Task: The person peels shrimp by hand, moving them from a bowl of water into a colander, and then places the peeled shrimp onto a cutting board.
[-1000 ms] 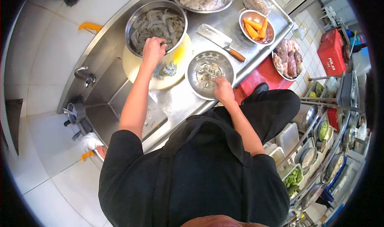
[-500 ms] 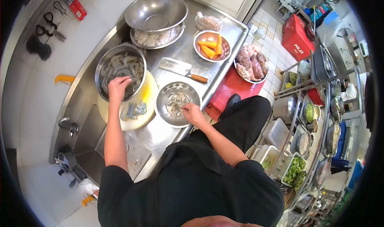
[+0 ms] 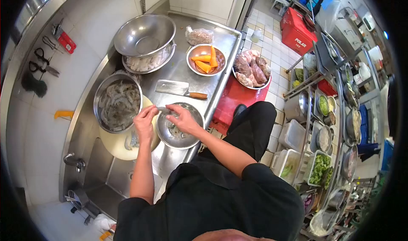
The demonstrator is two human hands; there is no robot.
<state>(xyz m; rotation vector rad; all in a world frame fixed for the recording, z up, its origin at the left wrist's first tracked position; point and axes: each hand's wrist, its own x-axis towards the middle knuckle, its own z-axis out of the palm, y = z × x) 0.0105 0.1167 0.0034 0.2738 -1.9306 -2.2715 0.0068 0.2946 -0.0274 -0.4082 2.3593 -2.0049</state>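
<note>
A grey raw shrimp (image 3: 162, 109) is pinched in the fingers of my left hand (image 3: 145, 121). My right hand (image 3: 183, 119) grips its other end, with fingers curled over the colander's far side. Beneath my right hand sits the metal colander (image 3: 199, 118), holding several pale shrimp (image 3: 175, 131). To the left a steel bowl (image 3: 97, 109) is full of unpeeled grey shrimp (image 3: 118, 101). It overlaps a round yellowish cutting board (image 3: 112, 145), where a few bluish shrimp pieces (image 3: 132, 141) lie partly behind my left forearm.
A cleaver (image 3: 173, 87) lies beyond the colander. Behind it are a bowl of carrot pieces (image 3: 204, 59), a bagged item (image 3: 199, 36) and a large steel bowl (image 3: 144, 28) stacked over pale seafood (image 3: 148, 63). A sink (image 3: 102, 169) is at left; a basin of meat (image 3: 251, 70) stands at right.
My left hand has left the shrimp bowl and come right with a shrimp. My right hand has risen from inside the colander to meet it. The view has shifted slightly.
</note>
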